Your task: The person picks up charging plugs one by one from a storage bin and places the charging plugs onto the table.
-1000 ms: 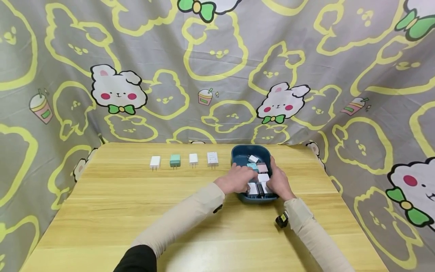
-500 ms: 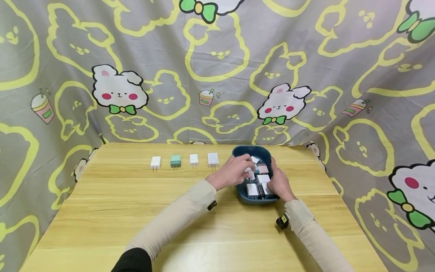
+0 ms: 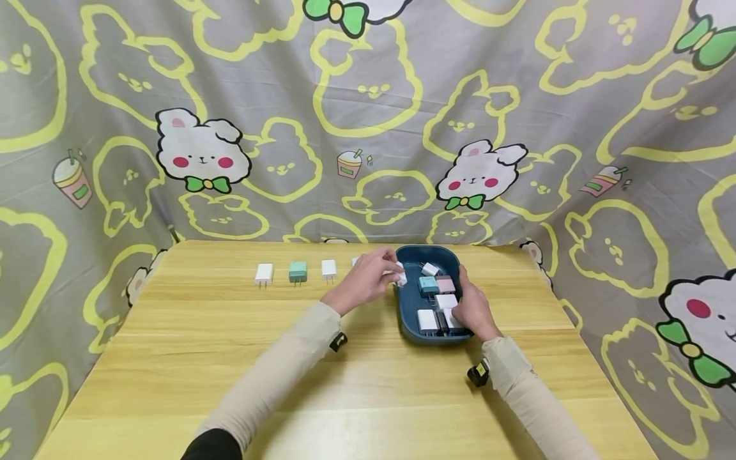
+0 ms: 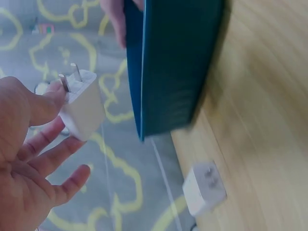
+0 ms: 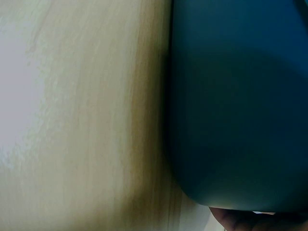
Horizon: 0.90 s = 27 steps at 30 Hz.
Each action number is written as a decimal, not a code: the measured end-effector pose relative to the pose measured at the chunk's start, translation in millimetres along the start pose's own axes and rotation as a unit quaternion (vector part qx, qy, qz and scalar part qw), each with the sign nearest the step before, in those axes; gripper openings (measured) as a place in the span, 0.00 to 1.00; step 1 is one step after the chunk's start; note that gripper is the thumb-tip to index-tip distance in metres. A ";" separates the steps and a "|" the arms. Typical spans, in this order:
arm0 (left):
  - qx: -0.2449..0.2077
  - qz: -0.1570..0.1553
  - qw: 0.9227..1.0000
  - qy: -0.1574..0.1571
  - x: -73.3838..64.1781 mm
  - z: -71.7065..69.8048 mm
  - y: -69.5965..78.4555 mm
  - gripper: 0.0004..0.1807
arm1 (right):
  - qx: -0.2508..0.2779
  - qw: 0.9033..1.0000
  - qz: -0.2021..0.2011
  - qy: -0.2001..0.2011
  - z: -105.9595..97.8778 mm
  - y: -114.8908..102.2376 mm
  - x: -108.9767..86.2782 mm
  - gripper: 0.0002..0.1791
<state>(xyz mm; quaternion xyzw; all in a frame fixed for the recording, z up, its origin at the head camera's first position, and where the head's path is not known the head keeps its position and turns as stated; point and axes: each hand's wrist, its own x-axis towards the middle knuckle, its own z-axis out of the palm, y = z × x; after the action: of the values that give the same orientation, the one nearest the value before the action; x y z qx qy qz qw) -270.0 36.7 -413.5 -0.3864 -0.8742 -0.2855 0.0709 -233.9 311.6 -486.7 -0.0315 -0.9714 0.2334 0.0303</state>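
By the left side of the dark blue bin [image 4: 180, 67], my left hand [image 3: 366, 278] pinches a white two-prong charger [image 4: 84, 113], likely light, stiff and smooth, best held by its flat sides, clear of the prongs [image 4: 64, 83]; my right hand [image 3: 476, 310] grips the bin's right wall.

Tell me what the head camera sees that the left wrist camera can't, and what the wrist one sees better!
Only the head view shows the pink charger and teal charger inside the blue bin, and the green charger on the table.

Only the left wrist view clearly shows two metal prongs on the held white charger.

Both show that charger, the left hand, part of the right hand, the bin and the table.
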 end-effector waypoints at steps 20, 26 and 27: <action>0.005 -0.058 0.998 -0.019 -32.9 6.9 -43.0 0.06 | 0.001 1.000 0.008 -0.011 -3.3 -0.8 -2.2 0.58; -0.002 -0.084 0.996 -0.043 -37.7 14.9 -47.6 0.06 | 0.003 1.000 0.011 -0.014 -3.1 -0.8 -1.6 0.58; -0.005 -0.090 0.995 -0.046 -38.3 15.8 -48.3 0.06 | 0.003 1.000 0.010 -0.014 -3.3 -1.0 -1.3 0.58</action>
<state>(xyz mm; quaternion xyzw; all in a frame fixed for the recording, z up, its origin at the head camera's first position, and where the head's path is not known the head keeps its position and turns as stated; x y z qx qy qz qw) -276.5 -4.9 -461.3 -0.3190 -0.9064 -0.2770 0.0026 -232.3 312.1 -483.3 -0.0375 -0.9706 0.2375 0.0144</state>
